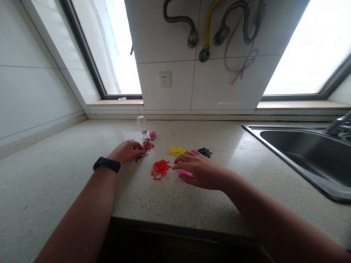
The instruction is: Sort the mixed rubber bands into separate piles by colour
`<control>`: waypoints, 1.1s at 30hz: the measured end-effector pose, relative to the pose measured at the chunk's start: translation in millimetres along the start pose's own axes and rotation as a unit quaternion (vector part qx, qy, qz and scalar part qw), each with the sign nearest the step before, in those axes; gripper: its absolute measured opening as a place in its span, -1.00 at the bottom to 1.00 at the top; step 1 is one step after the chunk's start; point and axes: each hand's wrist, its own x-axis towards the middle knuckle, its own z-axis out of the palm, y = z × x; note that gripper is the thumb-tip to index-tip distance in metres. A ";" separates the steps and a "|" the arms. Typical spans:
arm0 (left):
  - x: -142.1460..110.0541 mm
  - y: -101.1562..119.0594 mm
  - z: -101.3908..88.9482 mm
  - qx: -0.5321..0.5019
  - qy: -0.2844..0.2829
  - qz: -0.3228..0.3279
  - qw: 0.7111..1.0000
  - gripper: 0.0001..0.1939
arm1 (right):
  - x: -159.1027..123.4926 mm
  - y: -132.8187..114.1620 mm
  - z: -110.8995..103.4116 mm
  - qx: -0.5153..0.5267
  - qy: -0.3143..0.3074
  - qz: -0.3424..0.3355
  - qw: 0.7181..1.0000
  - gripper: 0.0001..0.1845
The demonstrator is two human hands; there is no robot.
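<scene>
My left hand (129, 150), with a dark band on the wrist, rests at a pile of mixed-colour small rubber bands (148, 145). Its fingers curl in towards the thumb at the pile, and their tips are partly hidden. My right hand (196, 168) is held over a pink heap (186, 173), palm down, fingers apart, with no band visible between them. Left of it lies a heap of red bands (160, 168). Beyond are a yellow heap (176, 150) and a black heap (204, 152), the black one partly behind my right hand.
A clear bottle (142, 126) and a pink cap-like piece (152, 134) stand behind the mixed pile. To the right, a steel sink (253, 132) with a tap (340, 124) is set into the speckled counter (175, 204). A tiled wall with a socket (165, 79) rises behind.
</scene>
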 end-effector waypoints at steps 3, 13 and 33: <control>0.2 0.2 0.3 0.000 -0.005 0.000 1.000 -0.62 | -0.2 -0.2 -1.1 0.004 -0.002 0.001 1.000 -0.69; -2.8 6.4 -2.7 -0.009 -0.017 -0.024 1.000 -0.58 | 0.4 -0.9 -2.5 0.008 -0.009 -0.002 1.000 -0.71; -3.8 -10.7 -1.3 -0.050 0.002 -0.043 0.998 -0.65 | -0.1 -0.9 -4.2 0.007 -0.010 0.001 1.000 -0.73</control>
